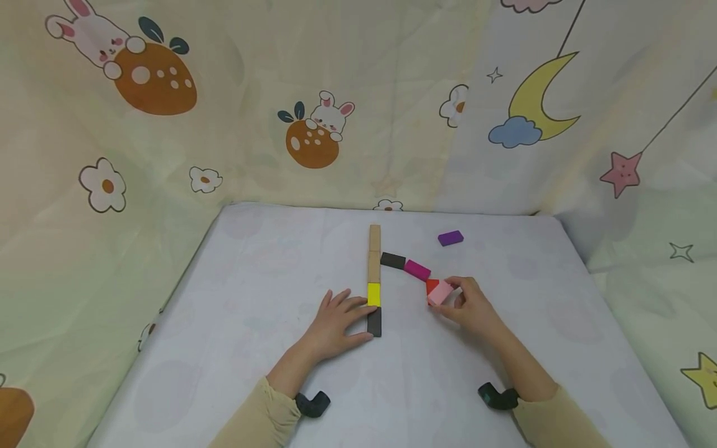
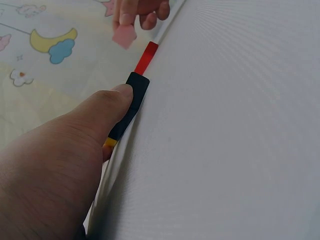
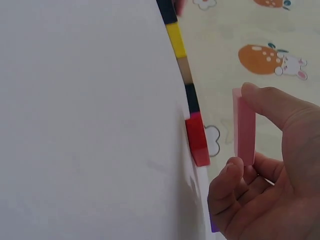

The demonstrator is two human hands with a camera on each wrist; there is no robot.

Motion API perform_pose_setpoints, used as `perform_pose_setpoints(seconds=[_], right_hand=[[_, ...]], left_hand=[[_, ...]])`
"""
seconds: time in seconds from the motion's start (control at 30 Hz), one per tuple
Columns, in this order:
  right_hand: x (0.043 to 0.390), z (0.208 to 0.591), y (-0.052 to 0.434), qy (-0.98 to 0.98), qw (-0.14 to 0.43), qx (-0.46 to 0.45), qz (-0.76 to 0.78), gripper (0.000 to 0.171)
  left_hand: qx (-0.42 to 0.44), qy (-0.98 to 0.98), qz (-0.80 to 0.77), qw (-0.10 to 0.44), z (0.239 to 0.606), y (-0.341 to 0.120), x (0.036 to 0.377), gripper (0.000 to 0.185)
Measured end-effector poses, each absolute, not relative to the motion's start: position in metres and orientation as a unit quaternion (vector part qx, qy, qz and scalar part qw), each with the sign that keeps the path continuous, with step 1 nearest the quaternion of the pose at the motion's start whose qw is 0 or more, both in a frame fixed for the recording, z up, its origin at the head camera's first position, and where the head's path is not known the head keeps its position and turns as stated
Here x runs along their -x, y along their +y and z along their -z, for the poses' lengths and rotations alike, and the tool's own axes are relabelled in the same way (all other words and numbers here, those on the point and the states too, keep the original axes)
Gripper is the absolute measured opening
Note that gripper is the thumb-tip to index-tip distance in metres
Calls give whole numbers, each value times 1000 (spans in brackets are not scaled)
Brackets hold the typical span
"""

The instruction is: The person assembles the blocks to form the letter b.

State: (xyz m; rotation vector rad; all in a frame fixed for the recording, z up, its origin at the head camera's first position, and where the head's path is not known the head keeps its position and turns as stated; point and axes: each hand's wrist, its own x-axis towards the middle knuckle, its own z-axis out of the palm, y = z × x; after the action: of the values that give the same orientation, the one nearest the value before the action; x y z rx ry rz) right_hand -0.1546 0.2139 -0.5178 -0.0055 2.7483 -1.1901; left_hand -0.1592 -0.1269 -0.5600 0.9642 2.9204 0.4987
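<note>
My right hand [image 1: 473, 309] pinches a pink block [image 3: 245, 127] by its two ends, thumb on one and fingers on the other. In the head view that block overlaps a red block [image 3: 196, 137] lying on the table. My left hand [image 1: 336, 323] rests beside a straight line of blocks, its thumb at the black block [image 1: 374, 323] and a fingertip reaching the yellow block [image 1: 374, 294]. Two wooden blocks [image 1: 374, 266] continue that line away from me. From its side a dark block [image 1: 393, 261] and a magenta block [image 1: 417, 270] curve toward the red one.
A purple block [image 1: 450, 238] lies apart at the back right of the white table [image 1: 252, 267]. Printed cloth [image 1: 241, 124] rises as a wall behind and at both sides. Black bands [image 1: 497, 396] sit at both wrists.
</note>
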Motion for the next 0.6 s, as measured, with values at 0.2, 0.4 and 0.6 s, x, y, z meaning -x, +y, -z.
perform_pose_setpoints(seconds=[0.2, 0.4, 0.6], right_hand=[[136, 524, 200, 921, 70, -2, 384, 71], [120, 526, 187, 933, 71, 5, 352, 72], [115, 528, 180, 941, 67, 4, 331, 70]], left_hand=[[-308, 937, -161, 18, 558, -127, 159, 58], [-307, 938, -159, 22, 558, -126, 158, 58], [-305, 938, -164, 17, 558, -126, 158, 57]])
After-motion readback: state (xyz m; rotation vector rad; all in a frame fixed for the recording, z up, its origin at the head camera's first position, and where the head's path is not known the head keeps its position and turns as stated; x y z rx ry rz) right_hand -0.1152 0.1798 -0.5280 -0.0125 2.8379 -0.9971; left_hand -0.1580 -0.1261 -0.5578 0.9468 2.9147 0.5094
